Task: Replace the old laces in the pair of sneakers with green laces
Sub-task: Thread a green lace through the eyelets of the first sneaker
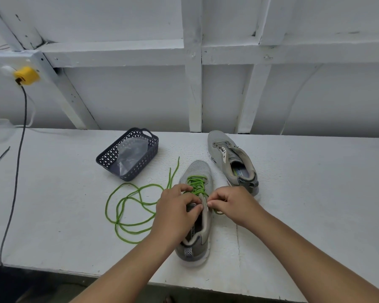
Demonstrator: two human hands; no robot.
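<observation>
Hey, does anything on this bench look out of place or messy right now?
Mostly the green lace: a long tangle of loose loops sprawls on the table left of the near sneaker, which both hands are lacing. The far sneaker has no laces.

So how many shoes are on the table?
2. One sneaker lies under both hands, partly laced green. The other sneaker sits behind it to the right, unlaced.
</observation>
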